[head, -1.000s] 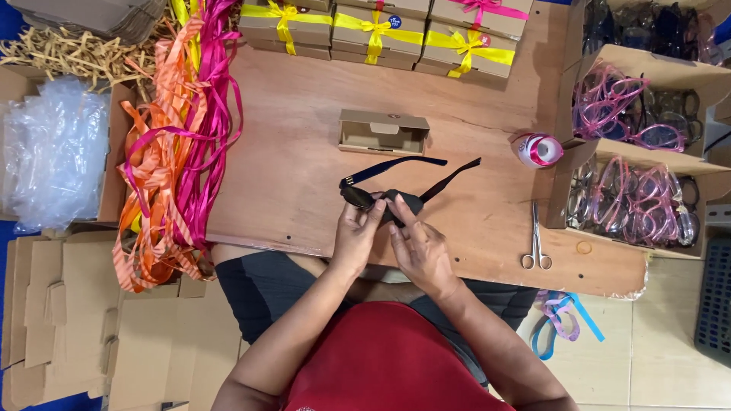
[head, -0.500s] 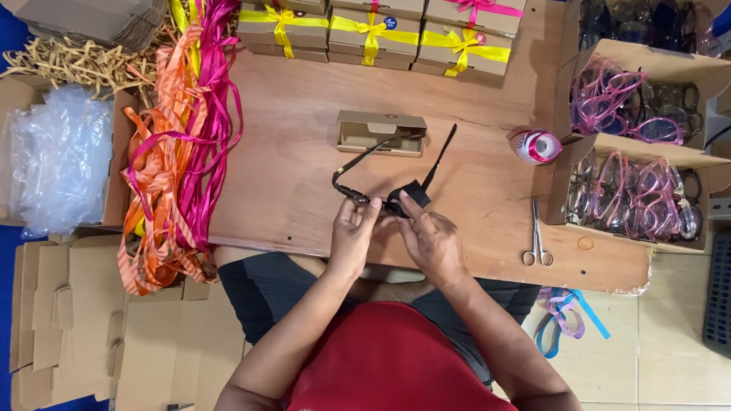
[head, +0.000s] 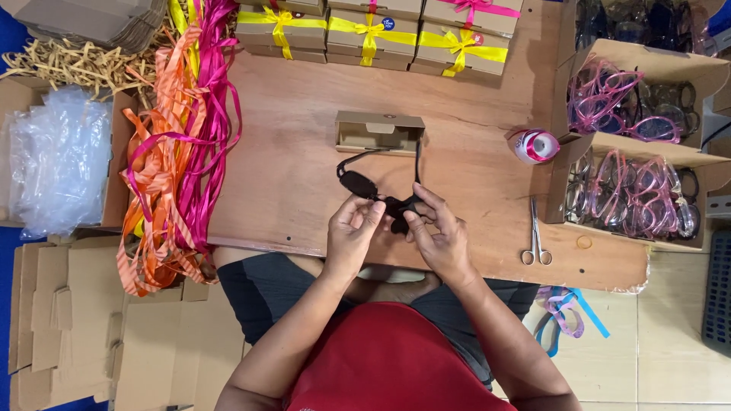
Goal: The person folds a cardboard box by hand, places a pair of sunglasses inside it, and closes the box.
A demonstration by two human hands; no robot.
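A pair of black sunglasses point(head: 358, 183) is held over the wooden table point(head: 289, 175), its arms pointing away from me. My left hand point(head: 352, 232) pinches the frame near the left lens. The right side of the frame is gripped by my right hand point(head: 438, 236), which hides the right lens. Just beyond the glasses lies a small open brown cardboard box point(head: 378, 133).
Ribbon-tied gift boxes point(head: 369, 30) line the far edge. Orange and pink ribbons point(head: 179, 152) hang at left, beside plastic bags point(head: 57, 160). At right stand a tape roll point(head: 535, 145), scissors point(head: 536, 243) and cartons of pink and dark glasses point(head: 632, 194). Flat cardboard point(head: 61, 320) lies on the floor.
The sunglasses turned in my hands: the arms, spread sideways a second ago, now point away toward the small box, and both hands shifted slightly toward it.
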